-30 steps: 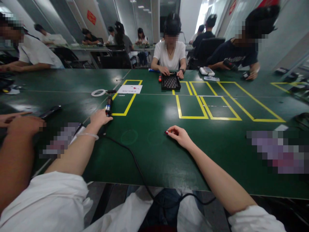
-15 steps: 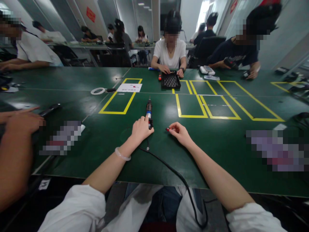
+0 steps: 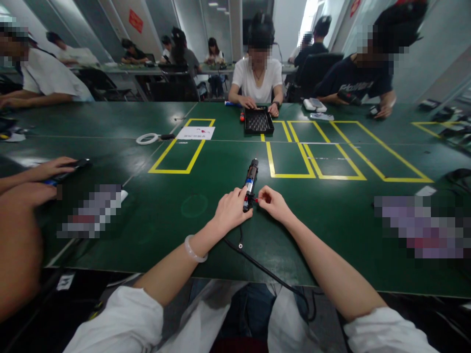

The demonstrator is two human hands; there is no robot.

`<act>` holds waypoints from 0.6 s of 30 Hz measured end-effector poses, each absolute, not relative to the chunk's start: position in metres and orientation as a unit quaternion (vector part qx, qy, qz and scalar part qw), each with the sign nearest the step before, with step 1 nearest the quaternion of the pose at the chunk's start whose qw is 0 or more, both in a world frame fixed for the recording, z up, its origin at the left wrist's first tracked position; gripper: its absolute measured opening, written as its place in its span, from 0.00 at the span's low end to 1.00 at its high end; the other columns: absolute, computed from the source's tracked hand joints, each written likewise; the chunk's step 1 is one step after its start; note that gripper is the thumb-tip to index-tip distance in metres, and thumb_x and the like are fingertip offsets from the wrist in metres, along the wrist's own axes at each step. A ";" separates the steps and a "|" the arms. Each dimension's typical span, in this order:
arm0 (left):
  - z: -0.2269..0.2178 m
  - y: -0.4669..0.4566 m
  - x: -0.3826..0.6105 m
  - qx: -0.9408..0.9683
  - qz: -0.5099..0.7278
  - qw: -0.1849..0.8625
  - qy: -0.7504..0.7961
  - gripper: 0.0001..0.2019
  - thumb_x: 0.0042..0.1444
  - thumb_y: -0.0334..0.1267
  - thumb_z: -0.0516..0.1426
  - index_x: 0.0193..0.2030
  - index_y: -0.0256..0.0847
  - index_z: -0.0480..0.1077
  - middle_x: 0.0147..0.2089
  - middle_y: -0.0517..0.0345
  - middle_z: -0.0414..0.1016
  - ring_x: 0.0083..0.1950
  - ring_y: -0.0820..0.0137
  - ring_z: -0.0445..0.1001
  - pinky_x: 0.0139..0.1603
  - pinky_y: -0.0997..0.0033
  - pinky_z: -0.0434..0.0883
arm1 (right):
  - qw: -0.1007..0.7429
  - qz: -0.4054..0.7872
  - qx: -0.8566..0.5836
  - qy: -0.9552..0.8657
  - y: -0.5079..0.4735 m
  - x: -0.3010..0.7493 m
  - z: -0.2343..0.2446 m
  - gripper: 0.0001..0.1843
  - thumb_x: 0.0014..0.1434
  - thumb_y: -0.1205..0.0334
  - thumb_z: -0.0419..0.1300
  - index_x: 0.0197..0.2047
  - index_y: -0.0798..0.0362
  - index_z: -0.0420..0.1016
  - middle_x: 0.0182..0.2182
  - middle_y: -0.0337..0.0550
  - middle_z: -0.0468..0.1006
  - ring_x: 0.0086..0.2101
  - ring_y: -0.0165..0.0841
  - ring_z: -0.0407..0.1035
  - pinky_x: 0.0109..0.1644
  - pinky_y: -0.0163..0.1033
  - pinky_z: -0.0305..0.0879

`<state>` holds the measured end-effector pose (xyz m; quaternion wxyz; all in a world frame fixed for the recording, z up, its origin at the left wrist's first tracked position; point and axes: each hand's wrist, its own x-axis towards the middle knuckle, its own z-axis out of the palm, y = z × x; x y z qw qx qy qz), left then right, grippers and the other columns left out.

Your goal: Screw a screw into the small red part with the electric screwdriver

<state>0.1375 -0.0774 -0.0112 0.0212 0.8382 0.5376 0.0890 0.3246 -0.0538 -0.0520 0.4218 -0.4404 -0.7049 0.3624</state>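
Note:
My left hand (image 3: 231,208) is closed around the lower part of a corded electric screwdriver (image 3: 251,179), a slim black body with a silver and blue band. Its front end points away from me, tilted slightly right. A black cord (image 3: 272,277) runs from its rear over the table edge. My right hand (image 3: 271,202) pinches a small red piece (image 3: 256,200) between thumb and fingertips, right against the side of the screwdriver near my left fingers. Fingers hide most of that piece, so its kind is unclear.
Yellow tape outlines (image 3: 292,175) mark the green table (image 3: 206,235). Across from me, a person's hands rest at a black tray (image 3: 259,128). A printed sheet (image 3: 195,133) and a coiled white cable (image 3: 147,139) lie beyond. At left, another person's hands hold a dark tool (image 3: 73,169).
My left hand has moved right with the screwdriver, bringing it up to the red piece in my right hand. The screwdriver has turned slightly clockwise. My right hand has barely moved.

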 end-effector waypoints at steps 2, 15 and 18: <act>-0.011 -0.078 0.138 0.838 0.076 0.002 0.540 0.32 0.58 0.48 0.56 0.67 0.36 0.57 0.52 0.43 0.69 0.50 0.54 0.72 0.48 0.60 0.68 | 0.413 0.373 -0.426 -0.713 -0.054 0.324 -0.053 0.03 0.53 0.64 0.58 0.31 0.52 0.65 0.24 0.33 0.65 0.24 0.27 0.58 0.30 0.34 0.55; -0.011 -0.078 0.137 0.838 0.069 -0.013 0.541 0.32 0.60 0.49 0.56 0.68 0.39 0.56 0.53 0.45 0.69 0.51 0.57 0.73 0.49 0.62 0.68 | 0.395 0.310 -0.400 -0.766 -0.056 0.326 -0.050 0.03 0.57 0.67 0.60 0.34 0.53 0.68 0.29 0.36 0.69 0.27 0.27 0.62 0.34 0.34 0.59; -0.011 -0.078 0.137 0.838 0.069 -0.014 0.542 0.32 0.60 0.50 0.55 0.68 0.38 0.56 0.53 0.45 0.69 0.51 0.57 0.73 0.49 0.62 0.68 | 0.392 0.292 -0.408 -0.771 -0.055 0.326 -0.051 0.03 0.56 0.68 0.60 0.34 0.53 0.68 0.29 0.36 0.68 0.27 0.28 0.62 0.34 0.34 0.59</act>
